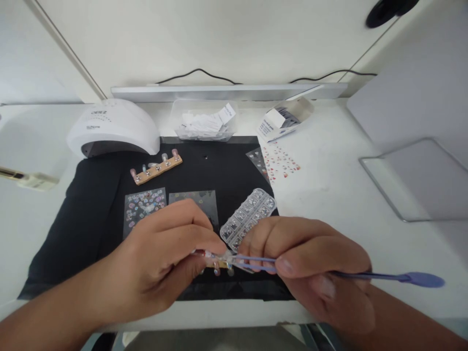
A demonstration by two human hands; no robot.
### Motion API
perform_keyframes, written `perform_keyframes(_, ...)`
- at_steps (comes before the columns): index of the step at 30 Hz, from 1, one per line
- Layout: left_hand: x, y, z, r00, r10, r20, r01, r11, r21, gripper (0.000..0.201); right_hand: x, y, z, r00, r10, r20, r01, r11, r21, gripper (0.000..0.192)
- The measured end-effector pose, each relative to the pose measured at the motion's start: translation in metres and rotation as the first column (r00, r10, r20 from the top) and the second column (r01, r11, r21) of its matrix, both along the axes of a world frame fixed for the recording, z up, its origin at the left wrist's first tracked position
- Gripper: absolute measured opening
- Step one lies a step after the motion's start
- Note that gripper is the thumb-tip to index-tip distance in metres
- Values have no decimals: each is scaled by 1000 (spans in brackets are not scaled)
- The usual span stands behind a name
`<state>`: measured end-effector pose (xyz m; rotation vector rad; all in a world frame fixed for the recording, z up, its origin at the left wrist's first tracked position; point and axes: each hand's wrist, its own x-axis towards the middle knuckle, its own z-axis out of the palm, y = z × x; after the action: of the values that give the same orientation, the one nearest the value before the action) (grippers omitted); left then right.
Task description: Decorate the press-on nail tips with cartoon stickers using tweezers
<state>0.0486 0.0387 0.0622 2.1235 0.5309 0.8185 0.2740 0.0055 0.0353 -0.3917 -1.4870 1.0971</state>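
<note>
My left hand (164,253) is closed in a pinch on a small clear piece with red marks (204,253), mostly hidden by the fingers. Purple tweezers (391,276) lie in the closed fingers of my right hand (310,258). Their tips point left and meet the clear piece by my left fingertips; whether they grip it is unclear. Below the fingers, a wooden strip with nail tips (217,265) shows in part. Right behind my right fingers sits a clear compartment box of rhinestones (252,209). Sticker sheets (144,202) lie behind my left hand.
A second strip of nail tips (157,169) rests on the black mat (219,163). Behind stand a white nail lamp (117,124), a clear tub of packets (204,122) and an alcohol pad box (281,119). Patterned sheets (280,161) and a wire frame (398,214) are right.
</note>
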Motion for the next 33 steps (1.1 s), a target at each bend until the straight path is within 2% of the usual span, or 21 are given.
perform_keyframes(9,-1,-2,1,1000,-1,-5,1,1000,-8,30,2,0,2,1000,28,1,-28,998,-47,29)
perform_keyframes(16,-2,-1,1,1000,-9,-22,9,1000,-27,31,1,0,1,1000,1,-22,-2,999,-49,29)
perform_keyframes(33,-2,-2,2,1000,3,-20,-3,1000,-15,26,4,-2,2,999,32,-26,-35,994,-100,27)
